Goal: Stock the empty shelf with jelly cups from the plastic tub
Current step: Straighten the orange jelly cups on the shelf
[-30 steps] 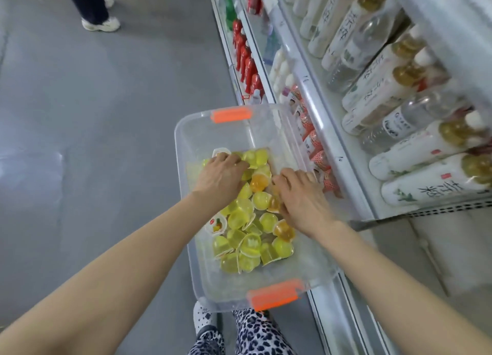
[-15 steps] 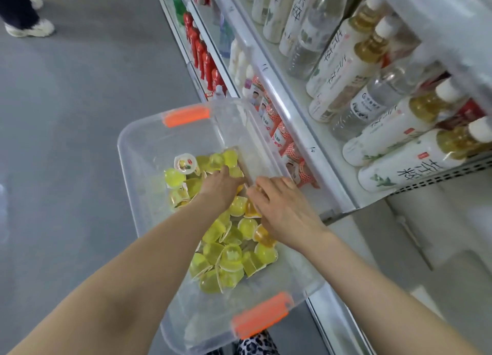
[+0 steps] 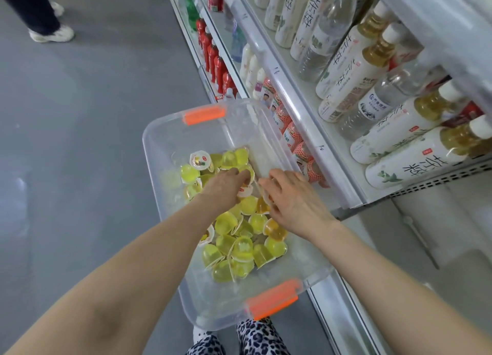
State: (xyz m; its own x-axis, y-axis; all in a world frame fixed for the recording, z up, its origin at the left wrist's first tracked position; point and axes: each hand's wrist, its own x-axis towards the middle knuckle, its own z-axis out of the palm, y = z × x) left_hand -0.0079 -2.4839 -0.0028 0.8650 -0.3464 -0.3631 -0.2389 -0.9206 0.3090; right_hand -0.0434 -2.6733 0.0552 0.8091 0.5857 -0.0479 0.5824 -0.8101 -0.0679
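Observation:
A clear plastic tub (image 3: 165, 152) with orange handles rests in front of me, next to the shelving. Several yellow-green and amber jelly cups (image 3: 239, 248) lie in a heap on its floor. My left hand (image 3: 226, 188) is down among the cups at the tub's far side, fingers curled around cups. My right hand (image 3: 291, 200) lies beside it, palm down on the pile, fingers bent over cups near the tub's right wall. What each palm holds is hidden. The bare shelf section (image 3: 452, 248) shows at the lower right.
Shelves (image 3: 300, 107) on the right carry tea and water bottles above, small red-patterned cups and red bottles lower down. Grey floor spreads to the left. Another person's legs and white shoes (image 3: 52, 33) stand at the far top left. My patterned trousers (image 3: 255, 338) show below the tub.
The view swung left then partly back. Both hands slid toward the tub's far end and closed in together on the cups there.

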